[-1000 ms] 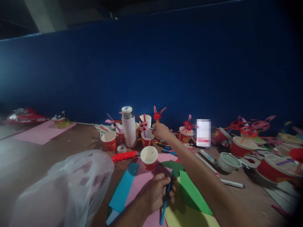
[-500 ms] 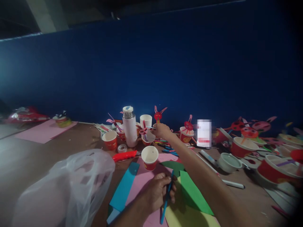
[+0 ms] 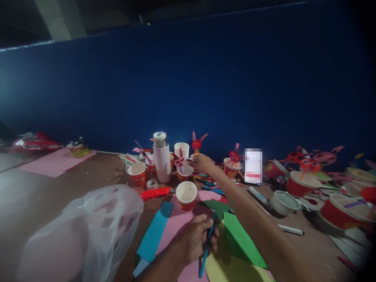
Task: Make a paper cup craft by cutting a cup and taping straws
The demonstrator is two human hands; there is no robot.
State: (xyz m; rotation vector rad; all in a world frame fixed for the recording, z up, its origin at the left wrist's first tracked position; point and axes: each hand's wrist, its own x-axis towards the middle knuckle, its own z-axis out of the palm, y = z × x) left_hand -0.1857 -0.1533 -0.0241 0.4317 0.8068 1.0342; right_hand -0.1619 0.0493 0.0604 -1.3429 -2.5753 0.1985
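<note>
While the left hand (image 3: 196, 239) is staying put at lower centre, the change is happening mid-frame: the pink paper figure (image 3: 179, 161) is turning edge-on, and the red paper cup (image 3: 182, 176) under it is sitting slightly farther back, so the cup stack (image 3: 181, 149) behind is showing more fully. My read: the right hand (image 3: 203, 163) is doing the active part, left is just keeping hold.

Left fingers are curling closed around a blue stick (image 3: 207, 248), which is slanting over the pink sheet (image 3: 176, 224) and yellow sheet (image 3: 241, 274). Right fingers are bunching just beside that cup, near a thin pale stick (image 3: 190, 159); can't tell if they're gripping it.

Containers: front cup (image 3: 186, 201) is standing upright at centre, small dark speck showing on its inner wall. The figure's cup is holding a purple strip (image 3: 181, 169). Right of centre, another cup (image 3: 231, 170) is carrying a red rabbit figure (image 3: 234, 157). White bowl (image 3: 283, 210), right side, is apparently holding clear liquid, maybe water.
</note>
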